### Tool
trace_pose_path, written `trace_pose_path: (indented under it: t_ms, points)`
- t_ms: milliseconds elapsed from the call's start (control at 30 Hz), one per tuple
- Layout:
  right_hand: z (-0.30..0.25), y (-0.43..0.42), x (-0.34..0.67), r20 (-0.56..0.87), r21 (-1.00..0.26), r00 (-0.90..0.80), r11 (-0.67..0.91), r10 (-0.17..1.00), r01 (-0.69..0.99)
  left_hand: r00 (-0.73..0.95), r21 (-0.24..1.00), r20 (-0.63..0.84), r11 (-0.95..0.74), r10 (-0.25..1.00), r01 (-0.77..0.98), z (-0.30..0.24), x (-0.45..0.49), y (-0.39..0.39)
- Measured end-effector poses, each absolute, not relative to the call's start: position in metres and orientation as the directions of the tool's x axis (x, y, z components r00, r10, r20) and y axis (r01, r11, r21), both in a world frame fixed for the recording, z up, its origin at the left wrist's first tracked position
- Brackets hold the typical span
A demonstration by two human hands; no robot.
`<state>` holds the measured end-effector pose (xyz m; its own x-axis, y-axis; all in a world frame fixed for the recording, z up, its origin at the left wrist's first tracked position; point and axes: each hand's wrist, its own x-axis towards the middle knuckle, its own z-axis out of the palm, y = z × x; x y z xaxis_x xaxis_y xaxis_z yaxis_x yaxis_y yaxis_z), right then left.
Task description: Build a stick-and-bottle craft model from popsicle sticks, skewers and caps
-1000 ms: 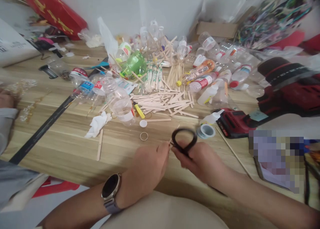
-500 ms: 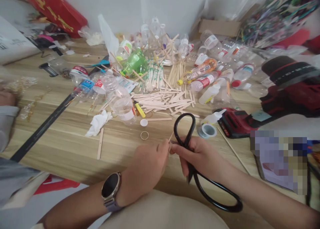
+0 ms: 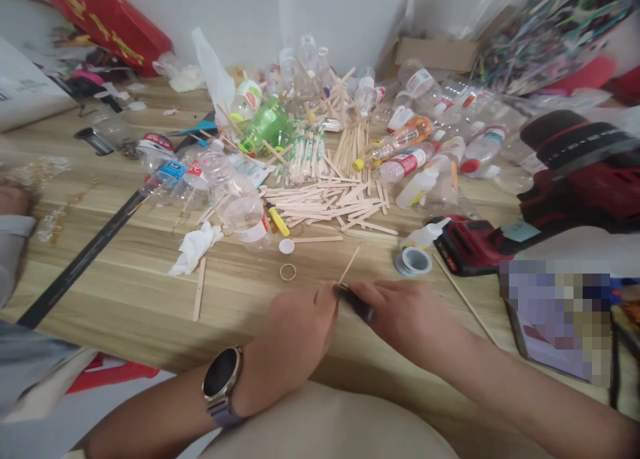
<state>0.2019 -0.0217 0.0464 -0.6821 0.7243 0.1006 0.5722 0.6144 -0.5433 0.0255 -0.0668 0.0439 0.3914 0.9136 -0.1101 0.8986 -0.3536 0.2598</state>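
My left hand (image 3: 300,335), with a watch on its wrist, is closed in a pinch on a thin wooden stick (image 3: 349,264). The stick's upper end slants up above the fingertips. Close against it on the right, my right hand (image 3: 407,312) is closed around black-handled scissors (image 3: 357,303). Only a dark part of them shows between the hands; the loops and blades are mostly hidden. Just beyond the hands lie a small ring (image 3: 288,272), a white bottle cap (image 3: 287,246) and a flat craft stick (image 3: 317,239).
Behind is a pile of craft sticks (image 3: 320,202) among plastic bottles. A yellow-handled tool (image 3: 278,220) and crumpled tissue (image 3: 195,247) lie left. To the right are a wire spool (image 3: 413,262), a red cordless drill (image 3: 467,245) and a phone (image 3: 555,325). Another person's sleeve (image 3: 15,252) shows at far left.
My right hand has turned over, knuckles up, so the scissors' big loops have swung out of sight. More of the thin stick shows above my left fingers. My left hand has barely moved.
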Motion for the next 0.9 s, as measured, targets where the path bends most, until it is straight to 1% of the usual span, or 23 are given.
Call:
trace_pose_path:
  t_ms: [33, 67, 133, 167, 200, 233, 267, 300, 333, 367, 400, 433, 467, 500, 533, 600, 633, 667, 700, 733, 800, 867, 900]
  points:
    - [0.045, -0.022, 0.202, 0.156, -0.499, -0.676, 0.648, 0.72, 0.575, 0.391, 0.263, -0.111, -0.352, 0.914, 0.898, 0.044, 0.026, -0.066]
    - [0.045, -0.022, 0.202, 0.157, -0.507, -0.659, 0.633, 0.736, 0.585, 0.39, 0.26, -0.11, -0.352, 0.914, 0.899, 0.044, 0.026, -0.066]
    - [0.047, -0.022, 0.199, 0.024, -0.627, -0.613, 0.489, 0.79, 0.606, 0.382, 0.241, -0.108, -0.349, 0.918, 0.906, 0.045, 0.026, -0.066]
    - [0.048, -0.022, 0.197, -0.098, -0.7, -0.602, 0.375, 0.792, 0.607, 0.379, 0.232, -0.109, -0.347, 0.919, 0.909, 0.046, 0.026, -0.066]
    - [0.05, -0.022, 0.195, -0.211, -0.748, -0.608, 0.274, 0.765, 0.604, 0.373, 0.227, -0.11, -0.342, 0.921, 0.912, 0.047, 0.026, -0.066]
    - [0.051, -0.022, 0.194, -0.274, -0.77, -0.612, 0.212, 0.742, 0.602, 0.365, 0.224, -0.112, -0.335, 0.924, 0.915, 0.047, 0.026, -0.066]
    - [0.05, -0.022, 0.194, -0.273, -0.769, -0.616, 0.217, 0.739, 0.601, 0.357, 0.223, -0.115, -0.326, 0.927, 0.919, 0.047, 0.026, -0.066]
    - [0.049, -0.022, 0.195, -0.196, -0.743, -0.621, 0.298, 0.759, 0.599, 0.354, 0.228, -0.115, -0.322, 0.928, 0.919, 0.047, 0.026, -0.066]
    - [0.047, -0.023, 0.196, -0.068, -0.678, -0.631, 0.428, 0.773, 0.597, 0.358, 0.24, -0.106, -0.326, 0.927, 0.914, 0.046, 0.025, -0.067]
    - [0.045, -0.023, 0.199, 0.079, -0.57, -0.655, 0.573, 0.751, 0.588, 0.365, 0.258, -0.09, -0.332, 0.927, 0.907, 0.045, 0.024, -0.067]
    - [0.042, -0.023, 0.201, 0.2, -0.443, -0.69, 0.692, 0.696, 0.57, 0.372, 0.277, -0.07, -0.341, 0.925, 0.899, 0.045, 0.023, -0.067]
    - [0.04, -0.023, 0.203, 0.278, -0.336, -0.716, 0.763, 0.64, 0.552, 0.38, 0.291, -0.049, -0.351, 0.924, 0.89, 0.044, 0.023, -0.067]
    - [0.039, -0.024, 0.204, 0.306, -0.295, -0.722, 0.783, 0.62, 0.548, 0.383, 0.293, -0.032, -0.358, 0.923, 0.886, 0.043, 0.022, -0.067]
    - [0.039, -0.024, 0.203, 0.283, -0.34, -0.704, 0.754, 0.651, 0.561, 0.384, 0.283, -0.019, -0.363, 0.923, 0.888, 0.043, 0.022, -0.068]
    - [0.039, -0.024, 0.202, 0.209, -0.453, -0.669, 0.677, 0.714, 0.581, 0.387, 0.263, -0.011, -0.37, 0.922, 0.891, 0.043, 0.022, -0.068]
    - [0.043, -0.026, 0.197, -0.028, -0.704, -0.587, 0.401, 0.809, 0.586, 0.402, 0.206, 0.009, -0.395, 0.916, 0.895, 0.041, 0.022, -0.068]
    - [0.046, -0.026, 0.193, -0.135, -0.78, -0.557, 0.259, 0.819, 0.57, 0.406, 0.177, 0.028, -0.404, 0.913, 0.897, 0.039, 0.022, -0.068]
    - [0.048, -0.027, 0.19, -0.203, -0.82, -0.536, 0.157, 0.82, 0.551, 0.409, 0.156, 0.056, -0.412, 0.911, 0.898, 0.037, 0.021, -0.066]
    - [0.049, -0.028, 0.188, -0.218, -0.838, -0.511, 0.11, 0.831, 0.535, 0.405, 0.145, 0.085, -0.413, 0.91, 0.899, 0.035, 0.02, -0.064]
    - [0.051, -0.029, 0.187, -0.195, -0.842, -0.486, 0.108, 0.852, 0.528, 0.385, 0.143, 0.116, -0.399, 0.916, 0.906, 0.033, 0.018, -0.06]
    - [0.051, -0.032, 0.187, -0.114, -0.823, -0.445, 0.167, 0.888, 0.543, 0.285, 0.172, 0.156, -0.31, 0.946, 0.935, 0.03, 0.011, -0.05]
    - [0.05, -0.036, 0.19, -0.045, -0.791, -0.423, 0.226, 0.905, 0.568, 0.038, 0.229, 0.18, -0.08, 0.983, 0.97, 0.032, 0.004, -0.041]
    - [0.05, -0.038, 0.192, -0.026, -0.779, -0.417, 0.243, 0.908, 0.578, -0.08, 0.288, 0.179, 0.025, 0.981, 0.957, 0.035, 0.001, -0.037]
